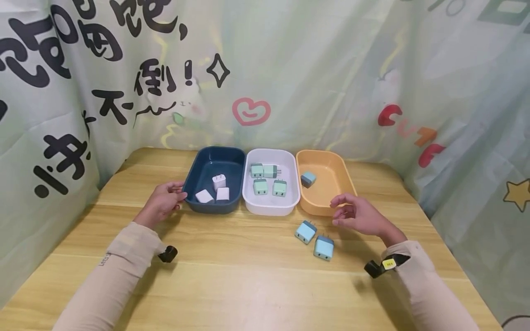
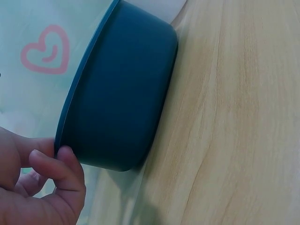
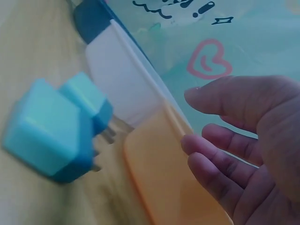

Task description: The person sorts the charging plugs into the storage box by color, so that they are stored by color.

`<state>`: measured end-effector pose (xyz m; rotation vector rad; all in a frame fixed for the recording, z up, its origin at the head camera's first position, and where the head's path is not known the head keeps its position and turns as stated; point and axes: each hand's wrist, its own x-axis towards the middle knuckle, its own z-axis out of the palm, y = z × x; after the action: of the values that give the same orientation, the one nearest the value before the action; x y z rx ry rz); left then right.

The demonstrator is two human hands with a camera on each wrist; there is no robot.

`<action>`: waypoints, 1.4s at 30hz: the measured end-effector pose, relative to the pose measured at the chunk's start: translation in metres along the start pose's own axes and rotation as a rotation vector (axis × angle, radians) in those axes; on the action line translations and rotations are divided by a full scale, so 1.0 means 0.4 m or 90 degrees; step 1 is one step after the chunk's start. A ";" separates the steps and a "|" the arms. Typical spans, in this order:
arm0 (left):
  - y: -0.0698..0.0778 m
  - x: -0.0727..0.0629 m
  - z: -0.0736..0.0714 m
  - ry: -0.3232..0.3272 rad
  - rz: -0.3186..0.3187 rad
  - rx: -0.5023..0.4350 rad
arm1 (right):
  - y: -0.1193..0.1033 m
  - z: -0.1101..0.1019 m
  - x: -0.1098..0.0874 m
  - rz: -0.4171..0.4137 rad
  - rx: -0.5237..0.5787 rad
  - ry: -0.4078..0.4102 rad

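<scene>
My left hand (image 1: pixel 163 202) is at the left side of a dark blue bin (image 1: pixel 213 208); its thumb and a finger hold the rim in the left wrist view. My right hand (image 1: pixel 358 214) hovers by the near right corner of an orange bin (image 1: pixel 331 184), fingers loosely bent, nothing between them. One blue charger plug (image 1: pixel 308 179) lies in the orange bin. Two more, a blue charger (image 1: pixel 305 232) and another blue charger (image 1: pixel 324 248), sit on the table before it, prongs pointing away. In the right wrist view these chargers (image 3: pixel 44 131) appear large and blurred.
Between the two bins stands a white bin (image 1: pixel 271 209) with several green chargers (image 1: pixel 260 186). White chargers (image 1: pixel 219 182) lie in the dark blue bin. The three bins form a row near the back of the wooden table (image 1: pixel 248 276). A printed curtain (image 1: pixel 298 69) hangs behind.
</scene>
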<state>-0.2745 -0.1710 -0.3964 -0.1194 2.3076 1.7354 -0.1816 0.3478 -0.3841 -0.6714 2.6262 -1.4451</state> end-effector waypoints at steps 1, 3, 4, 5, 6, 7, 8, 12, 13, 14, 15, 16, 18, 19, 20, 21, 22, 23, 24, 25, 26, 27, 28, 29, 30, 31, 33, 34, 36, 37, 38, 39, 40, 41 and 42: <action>0.001 -0.001 0.000 0.001 0.000 0.000 | 0.002 0.005 -0.006 0.002 0.001 -0.003; 0.003 -0.001 0.000 0.004 0.001 0.000 | 0.005 0.013 -0.018 0.004 0.000 -0.008; 0.004 -0.002 0.001 0.006 0.001 -0.001 | 0.008 0.018 -0.024 0.010 -0.003 -0.013; 0.004 -0.002 0.001 0.006 0.000 0.000 | 0.011 0.023 -0.030 0.017 -0.008 -0.016; 0.004 -0.002 0.001 0.006 -0.001 0.000 | 0.014 0.027 -0.035 0.022 -0.011 -0.019; 0.004 -0.001 0.001 0.006 -0.002 0.002 | 0.017 0.032 -0.041 0.027 -0.015 -0.024; 0.003 -0.001 0.001 0.005 -0.002 0.003 | 0.020 0.036 -0.047 0.033 -0.022 -0.028; 0.002 -0.002 0.002 0.004 -0.002 0.007 | 0.033 0.055 -0.068 0.059 -0.024 -0.052; 0.002 -0.001 0.002 0.005 0.000 0.007 | 0.036 0.059 -0.072 0.066 -0.023 -0.059; 0.002 0.000 0.002 0.005 0.002 0.006 | 0.039 0.062 -0.075 0.070 -0.025 -0.065; 0.003 0.001 0.002 0.006 0.003 0.005 | 0.041 0.066 -0.077 0.072 -0.026 -0.071; 0.003 0.002 0.002 0.006 0.005 0.003 | 0.043 0.070 -0.079 0.072 -0.035 -0.073; 0.003 0.004 0.001 0.007 0.008 0.001 | 0.045 0.077 -0.080 0.068 -0.051 -0.078; 0.004 0.005 0.001 0.007 0.010 0.001 | 0.046 0.081 -0.081 0.063 -0.059 -0.080; 0.004 0.004 0.001 0.007 0.008 0.005 | 0.045 0.085 -0.081 0.061 -0.067 -0.084; 0.004 0.003 0.001 0.007 0.004 0.006 | 0.044 0.089 -0.081 0.060 -0.073 -0.087; 0.003 0.003 0.001 0.007 -0.001 0.008 | 0.044 0.093 -0.081 0.061 -0.077 -0.091; 0.003 0.002 0.000 0.007 -0.005 0.009 | 0.043 0.095 -0.081 0.063 -0.078 -0.097; 0.003 0.001 0.000 0.007 -0.009 0.011 | 0.042 0.098 -0.081 0.062 -0.079 -0.103; 0.004 0.000 0.000 0.004 -0.010 0.013 | 0.042 0.100 -0.081 0.062 -0.079 -0.106; 0.004 0.000 0.000 0.005 -0.011 0.012 | 0.041 0.101 -0.080 0.062 -0.083 -0.109; 0.005 0.001 0.000 0.004 -0.009 0.008 | 0.040 0.102 -0.079 0.056 -0.086 -0.109; 0.006 0.000 0.001 0.005 -0.006 0.005 | 0.040 0.104 -0.079 0.049 -0.092 -0.108; 0.006 0.000 0.001 0.005 -0.002 0.004 | 0.039 0.105 -0.078 0.044 -0.099 -0.107; 0.007 0.000 0.001 0.005 0.002 0.004 | 0.038 0.106 -0.077 0.039 -0.106 -0.106; 0.007 0.001 0.001 0.004 0.005 0.002 | 0.038 0.107 -0.076 0.033 -0.113 -0.104; 0.007 0.001 0.002 0.006 0.004 0.002 | 0.037 0.107 -0.074 0.026 -0.123 -0.104; 0.007 0.001 0.003 0.006 0.004 0.004 | 0.037 0.108 -0.074 0.023 -0.127 -0.105; 0.005 0.002 0.003 0.004 0.004 0.007 | 0.038 0.108 -0.073 0.013 -0.128 -0.110; 0.004 0.002 0.003 0.004 0.004 0.009 | 0.038 0.107 -0.073 0.006 -0.128 -0.112; 0.002 0.002 0.003 0.004 0.004 0.009 | 0.038 0.107 -0.073 0.002 -0.128 -0.115; 0.001 0.003 0.003 0.004 0.004 0.009 | 0.038 0.107 -0.073 -0.001 -0.129 -0.118; -0.001 0.003 0.002 0.004 0.003 0.008 | 0.038 0.107 -0.074 -0.003 -0.131 -0.119; -0.002 0.003 0.002 0.004 0.003 0.008 | 0.038 0.106 -0.075 -0.004 -0.132 -0.117; -0.003 0.003 0.002 0.004 0.002 0.007 | 0.037 0.105 -0.076 -0.004 -0.134 -0.114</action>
<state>-0.2754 -0.1703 -0.3979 -0.1186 2.3222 1.7262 -0.1480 0.3339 -0.4240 -0.7889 2.6575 -1.0626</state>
